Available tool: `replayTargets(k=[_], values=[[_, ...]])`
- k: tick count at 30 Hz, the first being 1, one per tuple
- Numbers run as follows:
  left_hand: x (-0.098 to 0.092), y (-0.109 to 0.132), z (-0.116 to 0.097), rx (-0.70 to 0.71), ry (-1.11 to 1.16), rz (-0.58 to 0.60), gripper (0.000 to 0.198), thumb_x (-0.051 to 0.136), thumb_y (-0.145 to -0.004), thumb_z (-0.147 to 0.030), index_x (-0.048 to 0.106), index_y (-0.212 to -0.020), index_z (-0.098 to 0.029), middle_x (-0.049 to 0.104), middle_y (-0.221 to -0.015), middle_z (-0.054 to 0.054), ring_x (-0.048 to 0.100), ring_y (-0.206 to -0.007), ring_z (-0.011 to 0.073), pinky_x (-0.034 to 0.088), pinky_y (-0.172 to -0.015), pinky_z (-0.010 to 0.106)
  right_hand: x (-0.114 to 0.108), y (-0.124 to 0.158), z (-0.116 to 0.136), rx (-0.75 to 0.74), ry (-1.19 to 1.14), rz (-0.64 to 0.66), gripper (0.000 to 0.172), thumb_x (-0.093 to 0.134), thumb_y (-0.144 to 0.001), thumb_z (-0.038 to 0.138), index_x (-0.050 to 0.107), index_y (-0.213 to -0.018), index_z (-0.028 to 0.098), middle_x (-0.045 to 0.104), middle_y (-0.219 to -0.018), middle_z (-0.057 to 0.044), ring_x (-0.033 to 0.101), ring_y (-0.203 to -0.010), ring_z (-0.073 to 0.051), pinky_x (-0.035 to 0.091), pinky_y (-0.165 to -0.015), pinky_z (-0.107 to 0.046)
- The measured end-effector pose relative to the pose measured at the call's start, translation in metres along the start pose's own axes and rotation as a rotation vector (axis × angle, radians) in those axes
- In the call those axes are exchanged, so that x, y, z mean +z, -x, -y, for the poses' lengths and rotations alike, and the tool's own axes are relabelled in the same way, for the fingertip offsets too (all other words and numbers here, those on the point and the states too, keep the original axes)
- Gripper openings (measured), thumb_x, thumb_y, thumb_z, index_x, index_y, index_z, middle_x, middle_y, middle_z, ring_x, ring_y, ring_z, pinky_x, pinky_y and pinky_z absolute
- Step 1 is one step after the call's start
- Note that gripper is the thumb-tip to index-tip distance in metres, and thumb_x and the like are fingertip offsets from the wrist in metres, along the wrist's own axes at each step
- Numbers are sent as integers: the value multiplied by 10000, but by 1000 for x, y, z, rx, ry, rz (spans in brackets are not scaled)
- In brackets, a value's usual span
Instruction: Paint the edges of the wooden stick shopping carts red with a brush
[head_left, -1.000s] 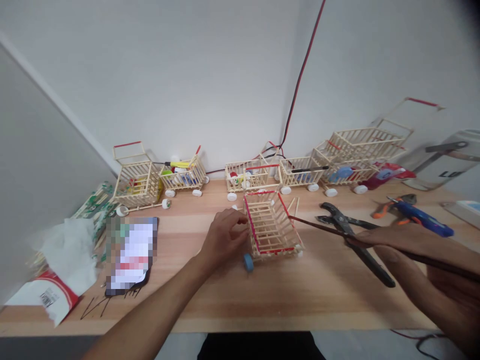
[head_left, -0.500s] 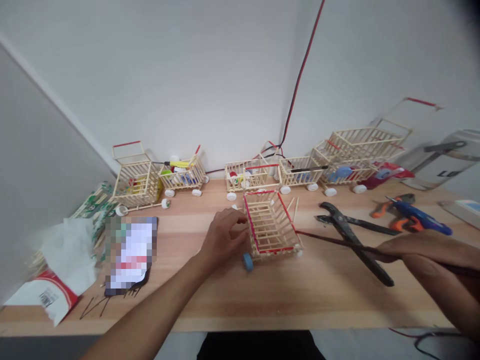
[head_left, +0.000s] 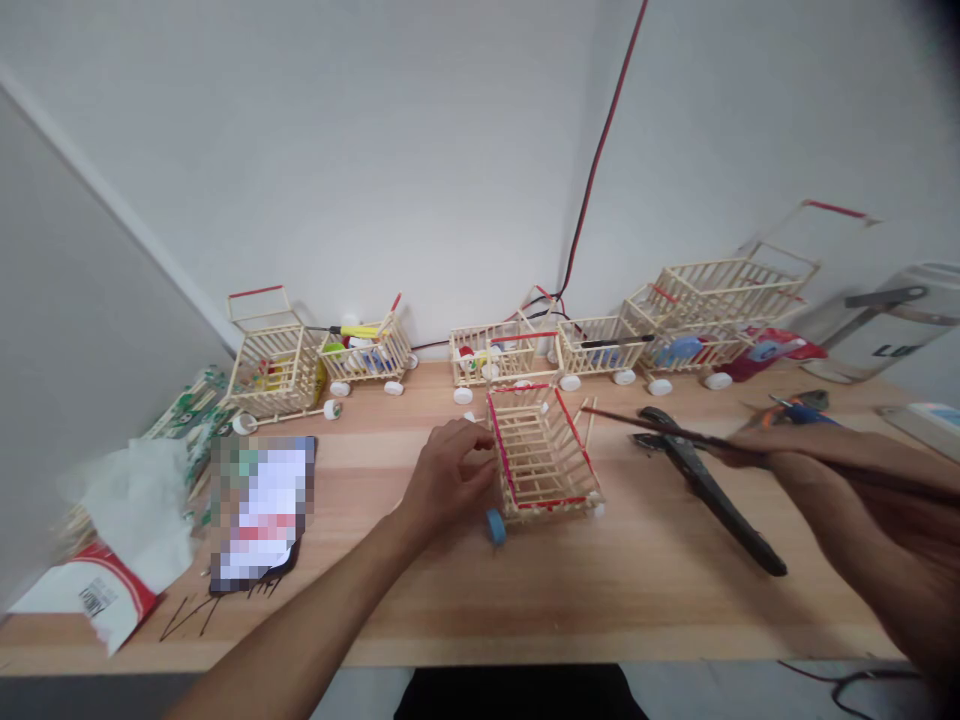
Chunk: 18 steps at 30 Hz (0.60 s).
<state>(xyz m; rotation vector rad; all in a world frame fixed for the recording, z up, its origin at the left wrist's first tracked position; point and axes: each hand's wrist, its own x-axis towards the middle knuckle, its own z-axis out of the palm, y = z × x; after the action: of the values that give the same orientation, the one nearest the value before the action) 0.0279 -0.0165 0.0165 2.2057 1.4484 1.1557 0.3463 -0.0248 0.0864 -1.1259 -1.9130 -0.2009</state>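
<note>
A miniature shopping cart [head_left: 536, 450] of thin wooden sticks stands before me, its top rim coloured red and pink. My left hand [head_left: 454, 465] grips its left side, the fingertips partly hidden by the sticks. One blue wheel [head_left: 496, 526] shows at the cart's near left corner. In my right hand [head_left: 847, 490], pinched between thumb and fingers, is a thin dark paintbrush [head_left: 660, 427]. Its tip is near the cart's far right side, apart from the rim, above some loose sticks. Black-handled pliers [head_left: 720, 500] lie beneath the brush and hand.
More stick carts, such as one with a yellow-handled tool [head_left: 360, 331], line the wall. A phone [head_left: 262, 510], a torn white wrapper [head_left: 97, 590] and bundled sticks [head_left: 187, 410] lie left. A blue-and-orange tool [head_left: 799, 408] and a white bucket [head_left: 892, 325] are right.
My right hand has moved the paintbrush up and away, its tip leaving the cart's right rim. The hand now covers more of the pliers and blue tool. My left hand stays put.
</note>
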Motion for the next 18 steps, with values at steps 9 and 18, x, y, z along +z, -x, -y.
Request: replayTargets(k=[9,18], values=[[0,0,-1,-1,5,-7,36,627,-834,-209,614,-866,-199,663,-865,38,589,-859,204,445,-770,318,32,-28,18,-216,164,-79,106,603,-861,244,700,-893,216,726,-754,27,663,-669,-97,426,-506,-220],[0,0,-1,13,0,-16,35,626,-840,-214,603,-854,-193,660,-857,34,583,-845,197,434,-768,316,39,-28,15,-217,166,-100,122,599,-865,239,706,-885,185,740,-807,-9,693,-800,-120,483,-694,-202]])
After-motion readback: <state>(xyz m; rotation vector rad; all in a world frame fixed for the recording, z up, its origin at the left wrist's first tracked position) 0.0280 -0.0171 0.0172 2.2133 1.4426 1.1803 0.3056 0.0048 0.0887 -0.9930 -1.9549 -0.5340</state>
